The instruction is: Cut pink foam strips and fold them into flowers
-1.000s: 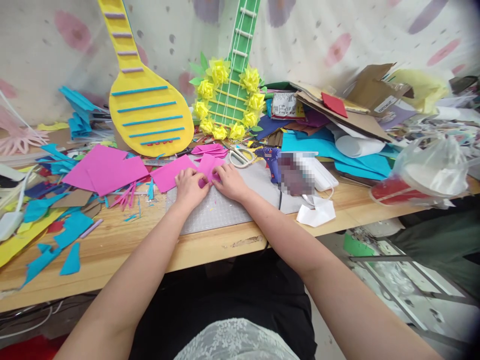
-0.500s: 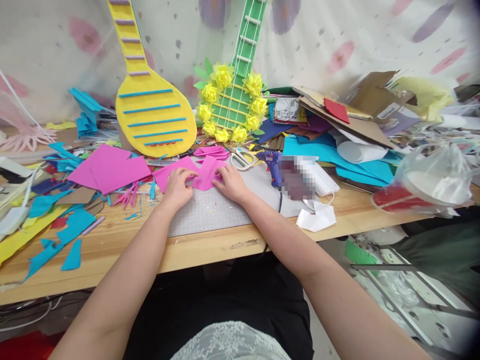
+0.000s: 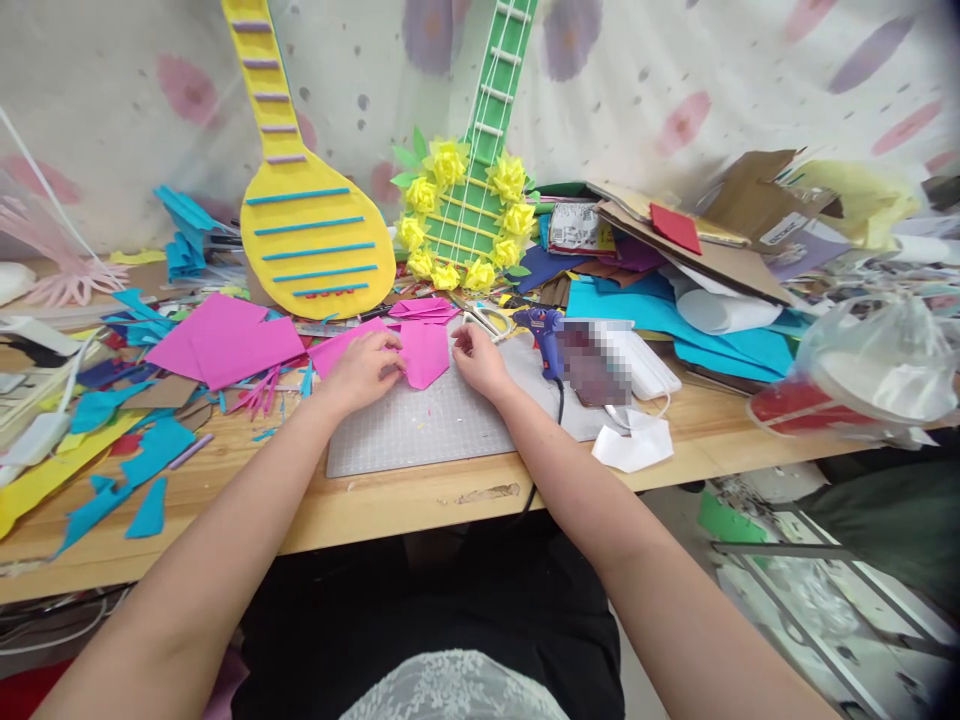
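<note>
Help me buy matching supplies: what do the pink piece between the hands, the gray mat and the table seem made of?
Pink piece: probably paper or thin foam, matte, with crisp straight edges. Gray mat: likely plastic, dull, printed with a fine grid. Table: wood or a wood-look surface, perhaps satin, with visible grain and a scuffed patch.

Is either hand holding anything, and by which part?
Nothing shows held in the right hand. The left hand is at the left edge of the pink piece; whether it grips that edge cannot be told.
</note>
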The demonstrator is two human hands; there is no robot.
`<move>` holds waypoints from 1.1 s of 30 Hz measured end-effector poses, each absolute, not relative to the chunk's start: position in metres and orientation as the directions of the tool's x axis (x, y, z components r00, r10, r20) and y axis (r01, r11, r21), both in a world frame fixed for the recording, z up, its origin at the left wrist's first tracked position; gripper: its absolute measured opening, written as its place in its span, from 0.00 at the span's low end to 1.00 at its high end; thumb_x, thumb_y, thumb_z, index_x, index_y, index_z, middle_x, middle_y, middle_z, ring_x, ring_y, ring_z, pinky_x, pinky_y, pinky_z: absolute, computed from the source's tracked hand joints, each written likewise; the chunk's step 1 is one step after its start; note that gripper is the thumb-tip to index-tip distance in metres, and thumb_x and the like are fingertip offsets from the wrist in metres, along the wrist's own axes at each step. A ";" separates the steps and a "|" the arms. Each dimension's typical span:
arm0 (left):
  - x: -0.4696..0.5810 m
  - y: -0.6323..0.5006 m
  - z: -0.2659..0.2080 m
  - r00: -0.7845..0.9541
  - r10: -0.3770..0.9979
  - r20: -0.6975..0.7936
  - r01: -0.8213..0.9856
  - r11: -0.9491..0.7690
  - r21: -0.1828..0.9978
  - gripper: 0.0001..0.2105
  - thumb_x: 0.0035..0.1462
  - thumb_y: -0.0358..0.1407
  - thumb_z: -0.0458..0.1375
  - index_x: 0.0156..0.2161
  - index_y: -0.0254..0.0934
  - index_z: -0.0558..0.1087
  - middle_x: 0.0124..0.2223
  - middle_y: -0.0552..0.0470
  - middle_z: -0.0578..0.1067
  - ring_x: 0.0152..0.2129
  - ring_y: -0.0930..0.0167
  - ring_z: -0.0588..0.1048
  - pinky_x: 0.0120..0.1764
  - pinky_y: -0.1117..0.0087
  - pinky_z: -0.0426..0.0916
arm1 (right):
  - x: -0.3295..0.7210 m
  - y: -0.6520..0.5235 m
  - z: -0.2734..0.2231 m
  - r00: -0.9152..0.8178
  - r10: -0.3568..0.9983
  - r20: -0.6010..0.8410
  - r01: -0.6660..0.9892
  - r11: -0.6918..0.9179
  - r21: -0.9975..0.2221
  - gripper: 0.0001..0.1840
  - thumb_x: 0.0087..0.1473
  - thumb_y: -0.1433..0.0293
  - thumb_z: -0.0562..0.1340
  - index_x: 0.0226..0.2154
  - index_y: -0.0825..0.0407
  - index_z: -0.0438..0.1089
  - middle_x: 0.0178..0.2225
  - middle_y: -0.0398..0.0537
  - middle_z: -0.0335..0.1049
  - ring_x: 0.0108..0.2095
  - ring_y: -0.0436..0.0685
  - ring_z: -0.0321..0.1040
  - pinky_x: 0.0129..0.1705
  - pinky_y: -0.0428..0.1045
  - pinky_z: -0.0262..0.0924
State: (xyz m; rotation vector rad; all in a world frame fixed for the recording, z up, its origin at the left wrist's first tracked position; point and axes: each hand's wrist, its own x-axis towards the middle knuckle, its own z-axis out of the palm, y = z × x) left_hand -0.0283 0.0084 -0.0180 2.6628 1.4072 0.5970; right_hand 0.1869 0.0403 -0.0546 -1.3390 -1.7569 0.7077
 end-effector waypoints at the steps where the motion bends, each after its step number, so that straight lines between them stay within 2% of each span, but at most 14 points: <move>1: -0.025 0.006 -0.016 0.528 0.787 0.319 0.772 -0.601 0.206 0.08 0.52 0.33 0.53 0.33 0.40 0.76 0.45 0.48 0.73 0.46 0.65 0.69 0.50 0.62 0.62 | 0.187 0.039 -0.054 -0.127 0.953 0.277 0.503 0.302 -0.810 0.14 0.45 0.75 0.52 0.37 0.53 0.63 0.35 0.47 0.66 0.32 0.51 0.63 0.39 0.49 0.59; 3: -0.016 0.002 -0.014 0.504 0.777 0.378 0.794 -0.589 0.151 0.08 0.53 0.32 0.53 0.33 0.39 0.75 0.43 0.47 0.74 0.44 0.65 0.69 0.49 0.61 0.62 | 0.186 0.037 -0.051 -0.134 0.941 0.311 0.478 0.336 -0.811 0.13 0.45 0.74 0.53 0.37 0.52 0.63 0.34 0.46 0.66 0.33 0.51 0.63 0.38 0.49 0.59; 6: -0.004 -0.003 -0.016 0.319 0.783 0.534 0.888 -0.444 0.120 0.08 0.54 0.31 0.52 0.33 0.37 0.73 0.39 0.46 0.74 0.40 0.62 0.70 0.45 0.58 0.62 | 0.186 0.034 -0.047 -0.125 0.933 0.338 0.445 0.357 -0.821 0.12 0.45 0.74 0.53 0.36 0.51 0.63 0.31 0.44 0.66 0.32 0.51 0.63 0.37 0.48 0.59; 8: 0.002 -0.006 -0.021 0.266 0.773 0.576 0.919 -0.384 0.092 0.07 0.53 0.30 0.52 0.32 0.36 0.72 0.36 0.44 0.73 0.39 0.61 0.69 0.44 0.57 0.62 | 0.185 0.034 -0.046 -0.116 0.933 0.342 0.434 0.357 -0.827 0.11 0.45 0.74 0.53 0.35 0.51 0.63 0.29 0.42 0.65 0.31 0.50 0.63 0.36 0.48 0.59; 13: 0.013 -0.015 -0.036 0.369 0.816 0.444 0.905 -0.424 0.028 0.05 0.50 0.29 0.53 0.30 0.36 0.71 0.36 0.44 0.73 0.38 0.61 0.69 0.44 0.59 0.61 | 0.185 0.034 -0.048 -0.156 0.936 0.317 0.440 0.353 -0.826 0.12 0.45 0.75 0.54 0.36 0.51 0.63 0.30 0.42 0.67 0.31 0.50 0.63 0.38 0.49 0.59; 16: 0.015 -0.018 -0.039 0.340 0.857 0.388 0.915 -0.396 0.072 0.06 0.51 0.30 0.53 0.32 0.37 0.72 0.36 0.45 0.73 0.38 0.61 0.69 0.44 0.59 0.61 | 0.185 0.033 -0.048 -0.268 0.918 0.291 0.435 0.385 -0.814 0.14 0.45 0.76 0.55 0.38 0.51 0.63 0.31 0.42 0.68 0.31 0.50 0.64 0.39 0.49 0.59; 19: 0.014 -0.018 -0.040 0.282 0.888 0.363 0.917 -0.361 0.170 0.06 0.53 0.33 0.53 0.32 0.37 0.73 0.36 0.47 0.74 0.38 0.62 0.70 0.43 0.60 0.62 | 0.184 0.030 -0.049 -0.363 0.899 0.247 0.442 0.399 -0.803 0.15 0.46 0.78 0.56 0.39 0.52 0.64 0.30 0.42 0.69 0.32 0.50 0.65 0.40 0.48 0.59; 24: 0.010 -0.012 -0.041 0.179 0.927 0.331 0.903 -0.288 0.318 0.09 0.55 0.36 0.52 0.31 0.38 0.74 0.35 0.49 0.76 0.38 0.64 0.71 0.43 0.62 0.61 | 0.182 0.029 -0.049 -0.391 0.895 0.214 0.489 0.399 -0.775 0.14 0.48 0.78 0.56 0.39 0.53 0.65 0.30 0.43 0.70 0.32 0.49 0.65 0.40 0.48 0.59; 28: 0.010 -0.007 -0.039 0.157 0.935 0.320 0.892 -0.273 0.360 0.09 0.55 0.37 0.53 0.32 0.38 0.75 0.35 0.49 0.77 0.38 0.64 0.70 0.43 0.62 0.61 | 0.180 0.029 -0.046 -0.387 0.902 0.193 0.538 0.390 -0.748 0.11 0.50 0.77 0.56 0.38 0.54 0.67 0.32 0.44 0.70 0.32 0.49 0.65 0.39 0.47 0.59; 33: 0.015 -0.002 -0.037 0.092 0.956 0.278 0.913 -0.192 0.360 0.09 0.54 0.37 0.53 0.34 0.39 0.76 0.34 0.49 0.78 0.38 0.62 0.70 0.42 0.60 0.60 | 0.179 0.028 -0.044 -0.388 0.901 0.192 0.560 0.396 -0.727 0.09 0.52 0.73 0.57 0.38 0.53 0.67 0.33 0.45 0.71 0.32 0.49 0.65 0.38 0.47 0.59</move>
